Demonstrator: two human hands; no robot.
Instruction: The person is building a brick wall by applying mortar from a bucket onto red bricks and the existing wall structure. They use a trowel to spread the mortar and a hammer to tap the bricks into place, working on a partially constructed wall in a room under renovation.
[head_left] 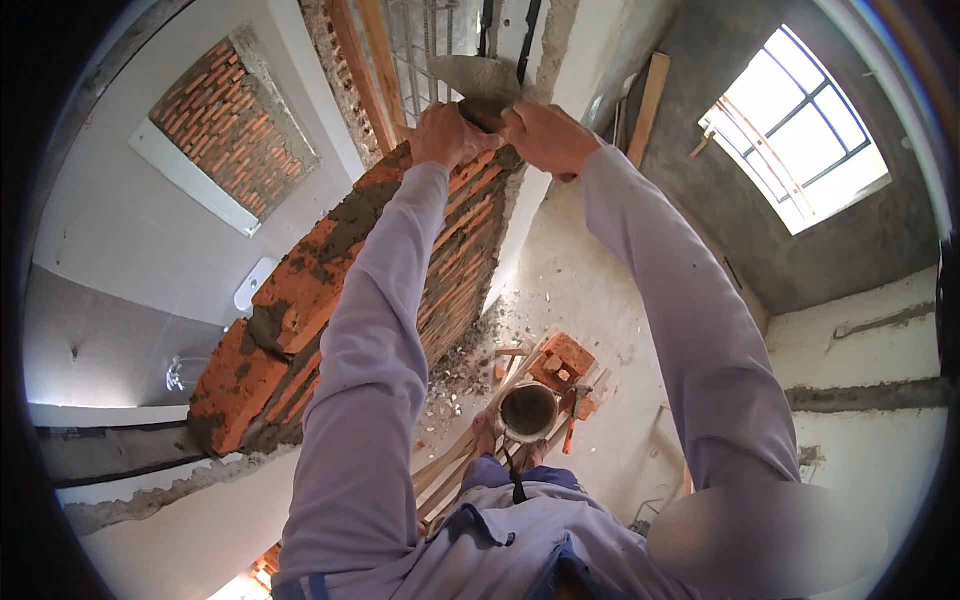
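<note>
Trowel (492, 80): one, grey blade, at 12 o'clock, just above the far end of the brick wall. 
Right hand (550, 138): between 12 and 1 o'clock, fingers clenched on the trowel; handle hidden. 
Left hand (445, 135): just short of 12 o'clock, at the wall's far end, fingers curled; whether they grasp anything cannot be told. 
Brick wall (300, 290): orange bricks, grey mortar patches on top, running from 8 to 12 o'clock. 
Bucket (527, 438): round, grey inside, low at 5 o'clock. 
Loose brick (566, 356): holed, beside the bucket, at 4 o'clock. 
Window (800, 130): barred, bright, at 2 o'clock.
</note>
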